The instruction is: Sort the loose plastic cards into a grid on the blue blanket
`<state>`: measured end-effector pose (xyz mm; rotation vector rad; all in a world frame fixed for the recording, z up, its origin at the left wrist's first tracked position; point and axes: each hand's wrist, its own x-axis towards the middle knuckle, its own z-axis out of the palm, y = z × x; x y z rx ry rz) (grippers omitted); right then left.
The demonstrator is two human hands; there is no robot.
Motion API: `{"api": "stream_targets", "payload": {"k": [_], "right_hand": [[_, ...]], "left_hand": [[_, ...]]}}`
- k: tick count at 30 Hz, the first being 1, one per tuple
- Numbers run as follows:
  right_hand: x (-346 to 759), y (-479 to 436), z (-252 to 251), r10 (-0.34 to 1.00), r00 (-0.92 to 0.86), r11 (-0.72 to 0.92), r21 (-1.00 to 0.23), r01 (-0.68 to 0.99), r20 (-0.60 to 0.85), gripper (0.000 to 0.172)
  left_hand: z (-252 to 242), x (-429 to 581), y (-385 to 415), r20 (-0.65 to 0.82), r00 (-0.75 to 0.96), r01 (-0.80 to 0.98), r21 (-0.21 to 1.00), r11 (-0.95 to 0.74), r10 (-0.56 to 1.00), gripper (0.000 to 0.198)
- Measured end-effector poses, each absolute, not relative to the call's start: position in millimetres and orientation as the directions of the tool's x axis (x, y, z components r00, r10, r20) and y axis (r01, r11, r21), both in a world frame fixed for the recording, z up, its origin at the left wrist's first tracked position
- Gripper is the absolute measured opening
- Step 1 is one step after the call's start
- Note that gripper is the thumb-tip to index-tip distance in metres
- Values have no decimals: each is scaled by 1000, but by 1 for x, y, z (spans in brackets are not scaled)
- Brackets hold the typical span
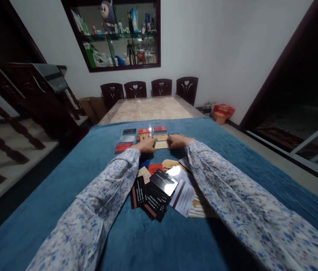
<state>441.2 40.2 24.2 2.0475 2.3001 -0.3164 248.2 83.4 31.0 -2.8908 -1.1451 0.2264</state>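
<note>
Both my arms, in blue-flowered white sleeves, reach forward over a blue cloth (63, 180). My left hand (146, 144) and my right hand (177, 141) rest on either side of a beige card (161, 144) in a neat grid of cards (133, 138). The fingers of both hands are curled down at the card's edges; whether they grip it is too small to tell. Between my forearms lies a loose heap of cards (161, 192), black, white, red and tan, fanned and overlapping.
The blue cloth covers the near end of a long marble-topped table (147, 109). Several dark wooden chairs (161, 87) stand at its far end. A glass wall cabinet (119, 34) hangs above. A dark stair railing (20, 98) is left; a red bag (223, 111) lies on the floor at right.
</note>
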Motion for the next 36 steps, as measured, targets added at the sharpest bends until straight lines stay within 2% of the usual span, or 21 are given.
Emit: {"api": "stream_targets", "payload": {"k": [6,13,23,30,36], "right_hand": [[440,37,27,976,-142,120,-135,983,-166,28],[443,35,26,979,-145,131,-106,986,-142,24],[446,25,29,986,-109,96,-107,990,-128,39],[453,11,32,997,-75,74,-83,994,-11,39],[450,-3,32,993,-98,102,-62,993,72,41]], "left_hand": [[29,244,80,-84,745,655,-96,-750,662,23],[24,235,79,7,777,628,-68,-775,629,34],[31,218,65,89,809,585,-22,-811,581,42],[33,194,49,133,813,574,-20,-819,567,43],[31,169,35,171,803,573,47,-818,571,42]]}}
